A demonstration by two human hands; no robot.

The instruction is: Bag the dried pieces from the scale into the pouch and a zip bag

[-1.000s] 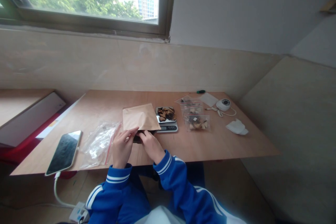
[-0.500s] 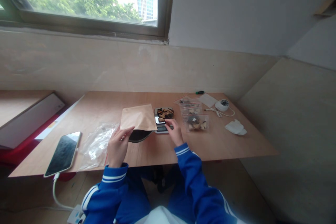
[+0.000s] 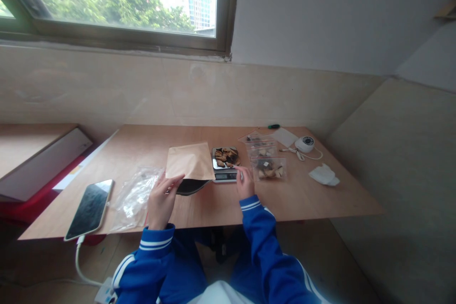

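My left hand (image 3: 162, 199) is closed on the lower left edge of a brown kraft paper bag (image 3: 190, 161). The bag's dark open mouth faces me, above the table. Right beside it stands a small digital scale (image 3: 225, 178), its display toward me. Dried brown slices (image 3: 228, 156), perhaps mushroom, are heaped on its shiny plate. My right hand (image 3: 245, 184) is at the scale's front right corner. Its index finger stretches to the near edge of the slices, and nothing shows between the fingers. Whether the fingertip touches a slice I cannot tell.
Zip bags of dried pieces (image 3: 269, 168) lie right of the scale. Behind them are a white corded device (image 3: 304, 143) and a green-handled tool (image 3: 273, 126). A crumpled tissue (image 3: 324, 175) is at right. Clear plastic bags (image 3: 133, 199) and a charging phone (image 3: 90, 209) lie at left.
My right hand has shifted right along the scale's front, from the slices' near side to the corner. A slice near its fingers now rests on the plate. My left hand keeps the bag in place.
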